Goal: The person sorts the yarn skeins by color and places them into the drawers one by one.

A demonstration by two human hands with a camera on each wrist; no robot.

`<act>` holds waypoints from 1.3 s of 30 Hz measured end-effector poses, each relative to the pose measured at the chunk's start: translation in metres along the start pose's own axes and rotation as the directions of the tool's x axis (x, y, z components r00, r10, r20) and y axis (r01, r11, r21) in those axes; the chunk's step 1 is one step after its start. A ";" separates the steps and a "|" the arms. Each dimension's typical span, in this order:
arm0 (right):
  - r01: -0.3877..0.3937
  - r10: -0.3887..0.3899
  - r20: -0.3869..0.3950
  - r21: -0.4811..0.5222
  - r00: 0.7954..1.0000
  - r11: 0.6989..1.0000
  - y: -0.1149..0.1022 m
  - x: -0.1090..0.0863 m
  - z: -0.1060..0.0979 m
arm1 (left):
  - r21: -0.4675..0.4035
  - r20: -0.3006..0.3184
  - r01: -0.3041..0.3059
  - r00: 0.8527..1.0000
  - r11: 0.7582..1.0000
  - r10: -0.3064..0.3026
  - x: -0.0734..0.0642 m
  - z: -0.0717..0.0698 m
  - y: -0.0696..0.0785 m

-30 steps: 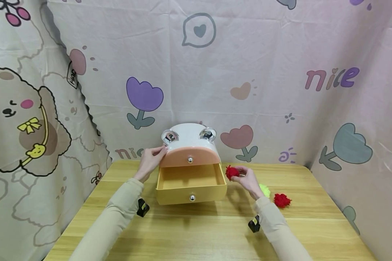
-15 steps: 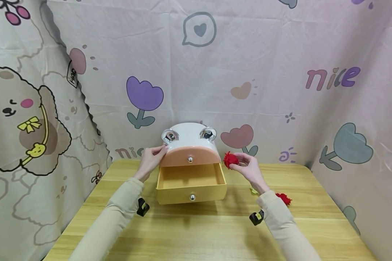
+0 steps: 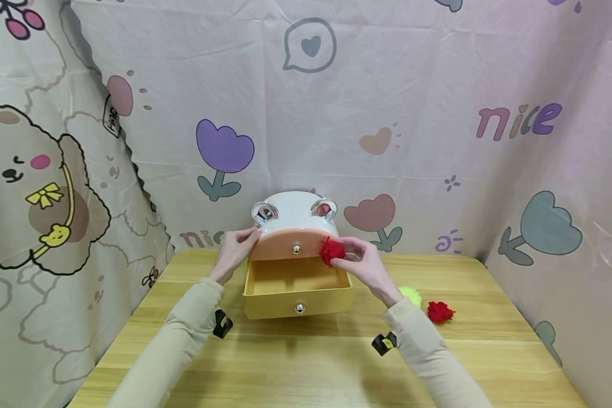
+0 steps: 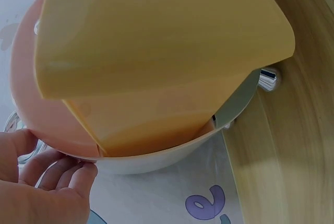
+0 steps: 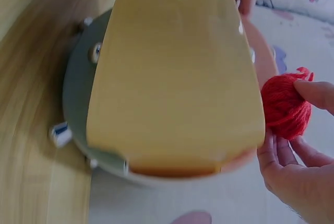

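Note:
A small storage box point(image 3: 296, 208) with a rounded white top and silver ears stands at the back of the table. Its yellow middle drawer point(image 3: 298, 306) is pulled out, and the inside that shows is bare. The peach drawer point(image 3: 285, 245) above is closed. My left hand point(image 3: 233, 252) grips the box's upper left edge, thumb and fingers at the rim in the left wrist view. In my right hand point(image 3: 364, 263) is a ball of red yarn point(image 5: 287, 105), pinched between thumb and fingers. It hangs over the right side of the open drawer, in front of the peach one.
To the right on the wooden table point(image 3: 296, 374) lie another red yarn ball point(image 3: 441, 312) and a bright yellow-green one point(image 3: 411, 296), partly behind my right wrist. A green drawer point(image 5: 78, 98) sits low in the box. A patterned cloth point(image 3: 418, 68) hangs behind the table.
My right hand has lifted the red yarn ball and carried it left, from beside the box to over the open drawer. The left hand stays on the box edge.

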State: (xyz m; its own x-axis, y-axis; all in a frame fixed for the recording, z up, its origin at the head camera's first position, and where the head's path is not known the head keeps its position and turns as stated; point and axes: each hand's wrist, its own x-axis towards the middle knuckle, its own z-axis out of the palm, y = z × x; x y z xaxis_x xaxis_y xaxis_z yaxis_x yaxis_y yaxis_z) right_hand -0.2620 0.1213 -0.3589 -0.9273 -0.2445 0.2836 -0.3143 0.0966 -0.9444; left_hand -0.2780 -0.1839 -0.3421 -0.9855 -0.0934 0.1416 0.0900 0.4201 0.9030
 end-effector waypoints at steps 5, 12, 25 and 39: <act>-0.008 0.008 0.040 -0.005 0.999 1.000 -0.004 0.002 0.020 | -0.003 0.001 0.000 1.000 1.000 0.000 0.000 0.000 0.000; -0.007 0.006 0.103 0.006 0.995 1.000 -0.007 0.004 0.043 | 0.002 0.008 0.004 1.000 1.000 -0.004 0.000 -0.001 -0.001; 0.065 -0.063 0.137 -0.012 0.989 0.998 -0.006 0.008 0.067 | 0.015 0.007 -0.003 1.000 1.000 0.003 0.001 0.000 -0.002; 0.053 -0.065 0.113 0.106 0.992 0.993 -0.002 0.007 0.062 | 0.009 0.008 0.007 1.000 1.000 -0.008 0.001 -0.001 -0.001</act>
State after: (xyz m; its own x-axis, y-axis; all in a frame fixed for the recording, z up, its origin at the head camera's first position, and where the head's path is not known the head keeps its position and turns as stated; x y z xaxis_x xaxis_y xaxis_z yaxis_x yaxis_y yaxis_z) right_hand -0.2548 0.0594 -0.3657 -0.8761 -0.3574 0.3235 -0.3392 -0.0197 -0.9405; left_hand -0.2790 -0.1851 -0.3425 -0.9873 -0.0892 0.1315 0.0813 0.4279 0.9002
